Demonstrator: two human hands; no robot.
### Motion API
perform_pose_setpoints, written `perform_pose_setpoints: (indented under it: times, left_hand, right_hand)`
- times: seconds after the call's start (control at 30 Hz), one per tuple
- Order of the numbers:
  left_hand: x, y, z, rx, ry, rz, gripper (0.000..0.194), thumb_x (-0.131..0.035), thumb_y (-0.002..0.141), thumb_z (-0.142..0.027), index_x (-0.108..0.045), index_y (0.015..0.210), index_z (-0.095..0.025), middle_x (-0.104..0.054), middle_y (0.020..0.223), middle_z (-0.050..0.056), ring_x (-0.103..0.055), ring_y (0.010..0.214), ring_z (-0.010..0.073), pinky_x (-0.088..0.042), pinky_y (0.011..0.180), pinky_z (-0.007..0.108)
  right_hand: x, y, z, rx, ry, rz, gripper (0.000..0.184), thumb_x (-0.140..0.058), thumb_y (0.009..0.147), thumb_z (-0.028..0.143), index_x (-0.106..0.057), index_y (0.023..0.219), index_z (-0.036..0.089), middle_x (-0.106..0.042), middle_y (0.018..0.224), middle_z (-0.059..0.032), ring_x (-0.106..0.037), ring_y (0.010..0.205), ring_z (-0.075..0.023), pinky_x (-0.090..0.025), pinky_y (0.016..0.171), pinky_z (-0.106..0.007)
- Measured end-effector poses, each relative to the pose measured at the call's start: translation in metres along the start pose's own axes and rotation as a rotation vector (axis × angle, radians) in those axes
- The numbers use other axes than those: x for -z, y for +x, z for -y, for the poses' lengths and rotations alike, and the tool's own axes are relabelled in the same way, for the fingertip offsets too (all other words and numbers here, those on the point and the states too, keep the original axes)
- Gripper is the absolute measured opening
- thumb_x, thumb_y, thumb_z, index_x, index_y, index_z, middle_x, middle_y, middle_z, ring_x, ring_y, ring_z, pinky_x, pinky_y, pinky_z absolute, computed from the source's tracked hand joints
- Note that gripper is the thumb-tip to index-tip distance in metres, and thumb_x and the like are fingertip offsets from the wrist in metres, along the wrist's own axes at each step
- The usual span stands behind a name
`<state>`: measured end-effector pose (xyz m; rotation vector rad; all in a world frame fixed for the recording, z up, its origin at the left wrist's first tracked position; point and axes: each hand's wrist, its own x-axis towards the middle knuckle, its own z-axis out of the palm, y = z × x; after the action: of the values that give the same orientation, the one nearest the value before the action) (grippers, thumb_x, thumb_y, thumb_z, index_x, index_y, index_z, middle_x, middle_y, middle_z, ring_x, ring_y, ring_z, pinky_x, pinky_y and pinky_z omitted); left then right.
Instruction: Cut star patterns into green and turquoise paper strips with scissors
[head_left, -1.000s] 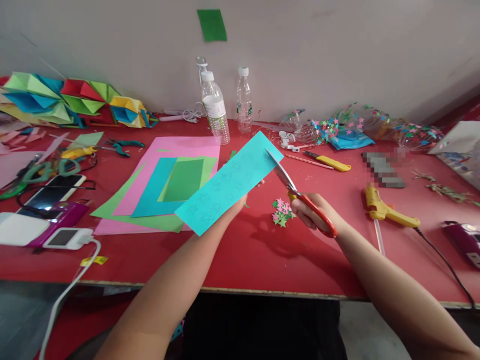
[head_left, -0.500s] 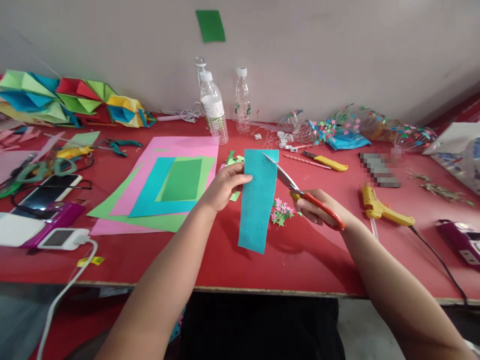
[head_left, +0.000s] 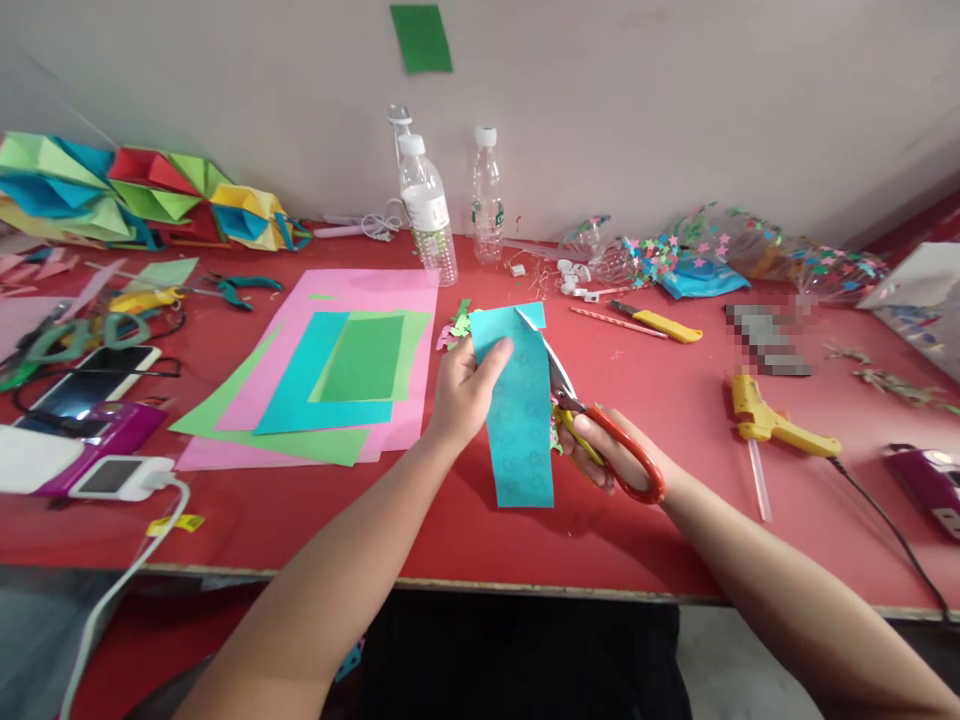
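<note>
My left hand (head_left: 465,395) pinches a long strip of blue paper (head_left: 519,430) near its upper left edge, thumb on top and fingers behind. Faint star outlines show on the strip, which hangs lengthwise toward me above the table. My right hand (head_left: 600,450) grips scissors (head_left: 626,455) with red and yellow handles. Their blades are parted at the strip's upper right edge, one blade crossing in front of the paper. Small pink and green paper stars (head_left: 556,425) lie behind the strip, mostly hidden by it and the scissors. Paper scraps (head_left: 455,328) lie behind my left hand.
Stacked coloured paper (head_left: 300,380) covers the table left of centre. Plastic bottles (head_left: 431,215) stand by the wall. On the right lie a yellow utility knife (head_left: 667,325) and a corded glue gun (head_left: 780,425). A phone (head_left: 97,385) and a white cable (head_left: 124,590) are at left.
The strip swung from a slant to lengthwise, its near end moving right. My left hand came from behind it to its left edge, thumb now on top. The scissors shifted slightly left and down.
</note>
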<state>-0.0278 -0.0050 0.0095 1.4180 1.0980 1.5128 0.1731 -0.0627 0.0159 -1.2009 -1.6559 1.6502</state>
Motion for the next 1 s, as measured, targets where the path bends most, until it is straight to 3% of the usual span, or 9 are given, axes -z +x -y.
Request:
perform_pose_setpoints:
  times: [0.43, 0.83, 1.0]
  left_hand:
    - [-0.001, -0.001, 0.005, -0.066, -0.019, -0.012, 0.026, -0.064, 0.087, -0.042, -0.059, 0.071, -0.021, -0.046, 0.058, -0.004, -0.040, 0.055, 0.0098, -0.038, 0.054, 0.024]
    - [0.001, 0.001, 0.007, -0.036, -0.054, -0.023, 0.027, -0.067, 0.084, -0.045, -0.064, 0.074, -0.021, -0.054, 0.060, -0.002, -0.049, 0.057, 0.0101, -0.044, 0.056, 0.023]
    - [0.009, 0.008, 0.004, 0.060, -0.132, 0.039, 0.025, -0.072, 0.078, -0.045, -0.066, 0.074, -0.021, -0.058, 0.060, -0.003, -0.051, 0.052, 0.0095, -0.044, 0.051, 0.022]
  right_hand:
    - [-0.011, -0.003, 0.006, -0.055, 0.006, -0.074, 0.052, -0.045, 0.084, 0.074, -0.048, 0.076, 0.022, -0.042, 0.038, 0.0083, -0.035, 0.031, -0.0082, -0.035, 0.038, -0.026]
    - [-0.008, -0.006, 0.021, -0.112, -0.136, -0.136, 0.053, -0.046, 0.083, 0.073, -0.047, 0.064, 0.023, -0.042, 0.035, 0.0051, -0.038, 0.033, -0.0092, -0.034, 0.037, -0.024]
    - [0.003, -0.006, 0.026, -0.137, -0.180, -0.119, 0.058, -0.049, 0.077, 0.079, -0.045, 0.061, 0.023, -0.042, 0.035, 0.0050, -0.036, 0.031, -0.0079, -0.032, 0.035, -0.023]
